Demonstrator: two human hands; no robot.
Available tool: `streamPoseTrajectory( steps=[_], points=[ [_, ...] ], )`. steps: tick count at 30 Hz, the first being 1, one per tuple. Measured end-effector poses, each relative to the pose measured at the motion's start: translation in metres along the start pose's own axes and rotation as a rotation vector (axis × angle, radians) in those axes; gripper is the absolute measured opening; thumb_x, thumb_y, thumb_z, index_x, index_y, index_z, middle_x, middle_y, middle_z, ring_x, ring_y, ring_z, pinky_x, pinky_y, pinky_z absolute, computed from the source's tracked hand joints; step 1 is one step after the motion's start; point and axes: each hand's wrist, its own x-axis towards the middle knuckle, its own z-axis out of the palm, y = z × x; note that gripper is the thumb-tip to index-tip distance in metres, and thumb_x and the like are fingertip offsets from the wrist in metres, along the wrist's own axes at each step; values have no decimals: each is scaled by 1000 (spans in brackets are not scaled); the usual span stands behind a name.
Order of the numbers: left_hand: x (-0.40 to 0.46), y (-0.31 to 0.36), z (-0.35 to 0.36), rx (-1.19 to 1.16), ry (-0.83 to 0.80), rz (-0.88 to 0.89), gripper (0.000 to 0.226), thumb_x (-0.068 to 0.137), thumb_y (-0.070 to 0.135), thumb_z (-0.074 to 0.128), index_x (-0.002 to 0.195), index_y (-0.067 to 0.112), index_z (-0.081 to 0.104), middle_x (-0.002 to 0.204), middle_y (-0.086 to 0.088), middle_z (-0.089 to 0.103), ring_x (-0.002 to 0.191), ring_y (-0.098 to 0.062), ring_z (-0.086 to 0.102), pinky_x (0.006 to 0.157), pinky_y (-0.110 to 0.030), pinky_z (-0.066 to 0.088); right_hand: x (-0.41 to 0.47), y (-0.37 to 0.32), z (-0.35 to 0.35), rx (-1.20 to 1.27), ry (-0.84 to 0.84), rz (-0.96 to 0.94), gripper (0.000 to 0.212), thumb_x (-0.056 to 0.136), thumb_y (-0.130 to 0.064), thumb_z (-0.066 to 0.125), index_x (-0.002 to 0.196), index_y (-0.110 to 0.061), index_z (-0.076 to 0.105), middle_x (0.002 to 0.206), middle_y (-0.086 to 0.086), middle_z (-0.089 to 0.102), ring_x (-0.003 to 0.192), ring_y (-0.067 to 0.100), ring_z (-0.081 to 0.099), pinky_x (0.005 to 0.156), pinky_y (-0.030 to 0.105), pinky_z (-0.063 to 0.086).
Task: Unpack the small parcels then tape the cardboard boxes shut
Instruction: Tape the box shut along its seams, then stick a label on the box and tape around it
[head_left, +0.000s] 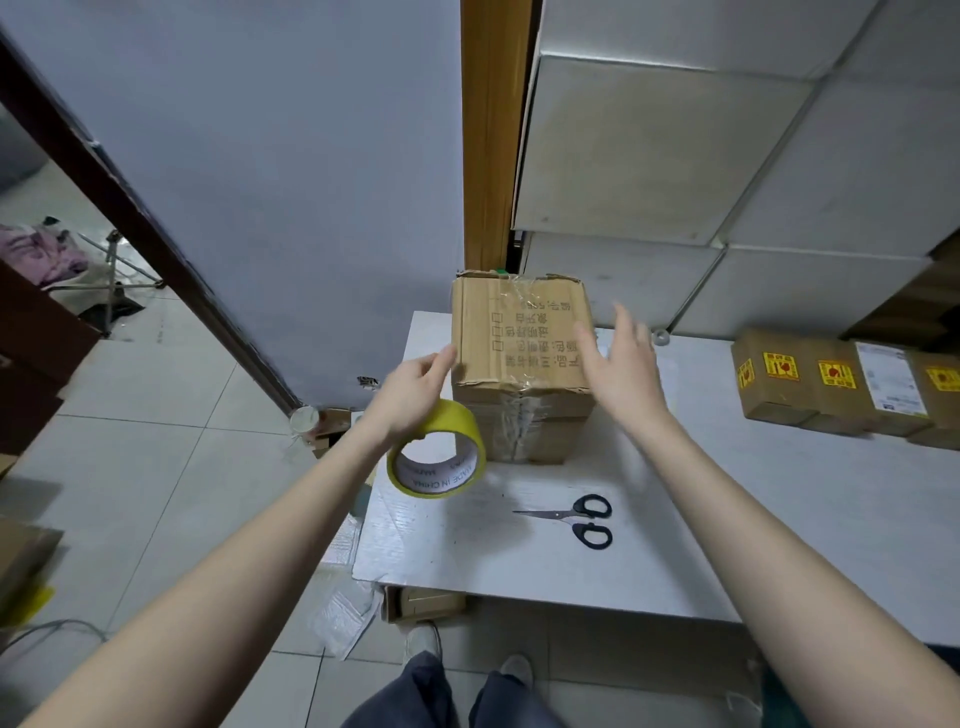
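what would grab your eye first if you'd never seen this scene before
The bright yellow tape roll in the left hand, at the near left of the brown cardboard box on the white table. Then the black-handled scissors lying open nearer the person.

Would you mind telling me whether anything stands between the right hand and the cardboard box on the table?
Nothing visible does. The right hand hovers open just over the cardboard box, near its right edge. The scissors lie nearer the person, out of the way, and the left hand holds the yellow tape roll.
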Motion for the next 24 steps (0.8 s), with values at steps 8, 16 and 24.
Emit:
streamPoseTrajectory(
  steps=[8, 16, 24],
  points=[
    [2, 6, 6, 60, -99, 108, 33, 96, 39, 50, 125, 29, 62, 108, 4, 70, 93, -17, 62, 80, -31, 51, -3, 11, -1, 104, -233, 188, 31, 91, -20, 53, 122, -22, 45, 110, 1, 65, 103, 29, 60, 97, 55, 42],
    [4, -27, 17, 325, -21, 230, 64, 92, 22, 53, 142, 53, 29, 63, -12, 62, 68, -24, 58, 65, -32, 45, -31, 41, 15, 276, -52, 23, 31, 81, 12, 45, 101, -10, 36, 73, 1, 58, 61, 13, 48, 67, 25, 39],
    [16, -84, 40, 505, -165, 76, 68, 89, 17, 48, 144, 52, 26, 74, -9, 64, 72, -24, 56, 55, -31, 38, -35, 80, 45, 175, -227, 97, 34, 81, 7, 42, 104, -17, 42, 90, -2, 64, 77, -2, 61, 57, 15, 41]
  ],
)
